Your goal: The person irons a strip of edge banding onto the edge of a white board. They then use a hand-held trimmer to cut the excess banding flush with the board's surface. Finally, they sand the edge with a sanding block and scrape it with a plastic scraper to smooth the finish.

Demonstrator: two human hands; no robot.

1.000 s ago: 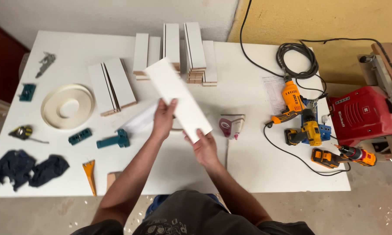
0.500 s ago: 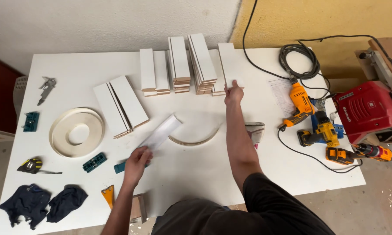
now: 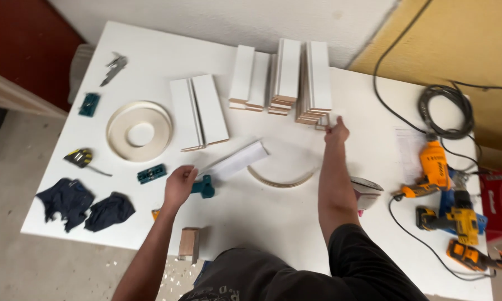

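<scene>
right hand [image 3: 337, 131] pinches a small block at the tallest white board stack [image 3: 316, 83] near the table's far edge (a nudge could topple it); left hand [image 3: 179, 185] loosely closed beside the teal tool [image 3: 203, 187].

Panels [image 3: 319, 75] – smooth matt white faces w/ raw wood edges; gloves [image 3: 86, 204] – dark cloth; table [image 3: 273, 217] matt white.

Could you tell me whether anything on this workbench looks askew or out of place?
Mostly tidy: the white boards stand in neat stacks. One white strip lies slanted by the left hand, off their alignment. A small wooden block sits at the table's near edge, possibly overhanging.
</scene>
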